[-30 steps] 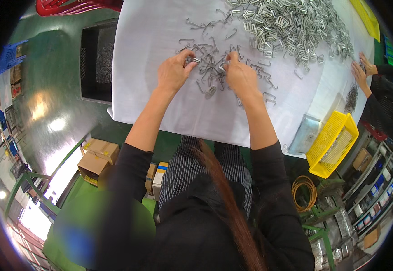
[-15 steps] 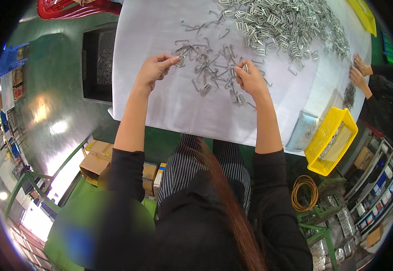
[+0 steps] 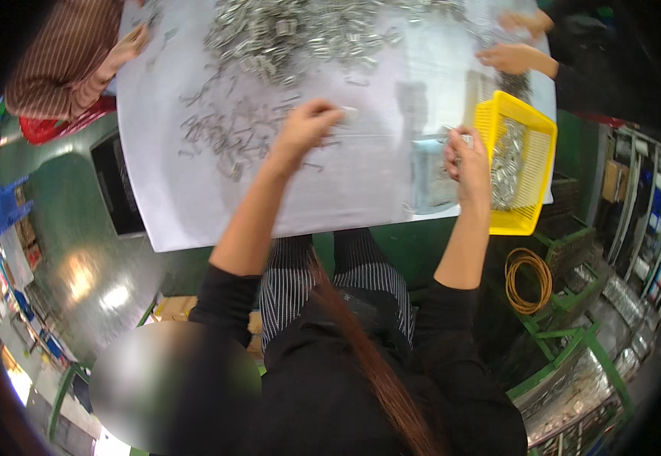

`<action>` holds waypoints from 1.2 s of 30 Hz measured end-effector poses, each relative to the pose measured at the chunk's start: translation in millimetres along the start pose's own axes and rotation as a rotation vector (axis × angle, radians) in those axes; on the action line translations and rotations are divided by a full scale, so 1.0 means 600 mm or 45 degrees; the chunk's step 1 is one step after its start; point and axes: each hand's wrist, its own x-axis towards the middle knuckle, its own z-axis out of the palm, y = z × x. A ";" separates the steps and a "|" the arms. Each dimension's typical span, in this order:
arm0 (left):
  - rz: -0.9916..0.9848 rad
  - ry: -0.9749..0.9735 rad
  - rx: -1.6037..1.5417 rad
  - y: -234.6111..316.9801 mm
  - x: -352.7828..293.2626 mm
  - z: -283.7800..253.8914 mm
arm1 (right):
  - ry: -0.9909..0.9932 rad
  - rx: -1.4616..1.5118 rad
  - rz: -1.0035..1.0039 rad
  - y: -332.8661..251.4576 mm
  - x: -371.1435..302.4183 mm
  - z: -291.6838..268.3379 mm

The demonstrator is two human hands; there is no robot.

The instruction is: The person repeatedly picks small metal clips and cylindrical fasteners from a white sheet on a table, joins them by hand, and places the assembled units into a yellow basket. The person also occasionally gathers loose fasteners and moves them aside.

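My left hand (image 3: 306,131) is above the middle of the table, thumb and fingers pinched on a small metal buckle (image 3: 349,114), blurred by motion. My right hand (image 3: 469,161) is closed around some metal buckles (image 3: 452,131), partly hidden by its fingers, close to the left rim of a yellow basket (image 3: 539,182). Metal pieces (image 3: 507,163) lie inside that basket. Left of my left hand, thin wire hooks (image 3: 228,133) are scattered loosely on the white table cover (image 3: 361,182). Beyond them spreads a large heap of silver buckles (image 3: 270,34).
A light-blue flat packet (image 3: 431,186) lies beside the basket. At the far right, a co-worker's hands (image 3: 517,57) are over a dark pile of metal pieces (image 3: 513,82). Another person's hand (image 3: 129,45) reaches in from the left. A black crate (image 3: 118,186) stands left of the table.
My view has turned right. My right hand has moved from the scattered hooks to the yellow basket, and my left hand has moved right, past the hooks.
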 end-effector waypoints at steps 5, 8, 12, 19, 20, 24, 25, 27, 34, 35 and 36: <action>0.054 -0.406 -0.055 0.071 0.055 0.325 | 0.395 -0.633 -0.195 0.038 0.088 -0.227; 0.528 -0.119 0.291 0.105 0.027 0.398 | 0.569 -1.091 -0.353 0.034 0.093 -0.277; 0.740 0.192 0.342 0.051 0.032 0.314 | 0.706 -1.337 -0.699 0.031 0.069 -0.186; 0.450 1.062 0.335 -0.162 -0.079 -0.074 | -0.519 -1.070 -1.236 0.139 -0.003 0.239; 0.399 1.187 0.316 -0.199 -0.107 -0.121 | -0.620 -1.122 -1.276 0.161 -0.027 0.297; 0.188 1.506 0.286 -0.247 -0.195 -0.217 | -0.751 -1.228 -1.197 0.207 -0.055 0.453; 0.197 1.478 0.324 -0.249 -0.205 -0.224 | -0.718 -1.316 -1.134 0.212 -0.059 0.478; 0.221 1.406 0.399 -0.249 -0.208 -0.225 | -0.711 -1.427 -1.030 0.221 -0.061 0.507; 0.455 1.048 0.598 -0.242 -0.162 -0.197 | -0.930 -0.864 -0.264 0.194 -0.031 0.459; 0.542 0.981 0.679 -0.239 -0.156 -0.186 | -0.918 -0.626 -0.137 0.178 -0.020 0.437; 0.636 0.900 0.754 -0.233 -0.148 -0.171 | -0.885 -0.388 -0.015 0.156 -0.011 0.410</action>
